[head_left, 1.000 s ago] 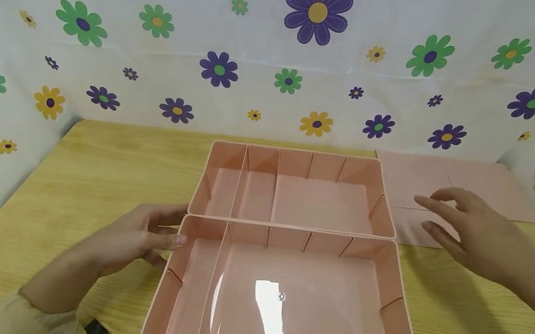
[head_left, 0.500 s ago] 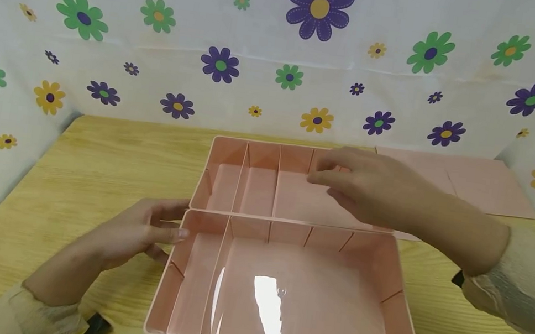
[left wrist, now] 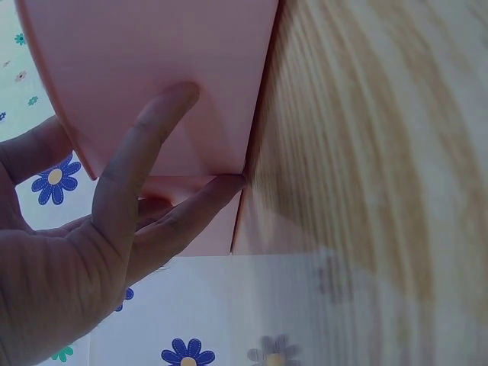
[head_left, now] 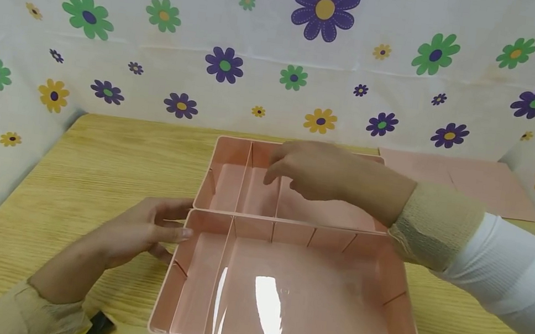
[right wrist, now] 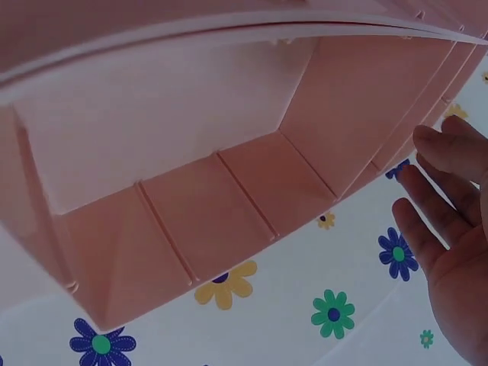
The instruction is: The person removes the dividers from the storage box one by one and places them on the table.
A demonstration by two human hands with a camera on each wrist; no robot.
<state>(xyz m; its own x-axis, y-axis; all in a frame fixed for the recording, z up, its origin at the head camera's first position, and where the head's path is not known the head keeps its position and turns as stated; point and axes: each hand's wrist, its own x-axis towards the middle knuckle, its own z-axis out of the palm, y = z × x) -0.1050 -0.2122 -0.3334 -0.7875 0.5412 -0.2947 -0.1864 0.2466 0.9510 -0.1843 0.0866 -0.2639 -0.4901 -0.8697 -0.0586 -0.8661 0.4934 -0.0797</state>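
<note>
Two pink plastic trays lie end to end in the head view: a nearer tray (head_left: 406, 318) and a farther tray (head_left: 231, 148). Thin upright dividers split both into compartments. My left hand (head_left: 134, 231) holds the nearer tray's far left corner, thumb over the rim. In the left wrist view, its fingers (left wrist: 145, 141) lie along the outer wall. Above the farther tray's left compartments hovers my right hand (head_left: 314, 170), fingers bent loosely downward, nothing seen in them. The right wrist view shows that hand's fingers (right wrist: 427, 229) apart, beside the tray.
Flat pink sheets (head_left: 495, 186) lie on the wooden table (head_left: 117, 165) at the back right. A flower-printed cloth (head_left: 184, 67) encloses the back and sides. A small black object (head_left: 99, 327) is by my left sleeve.
My right hand has swung left from over the pink sheets, across the farther tray, to its left compartments. My left hand stays at the nearer tray's corner.
</note>
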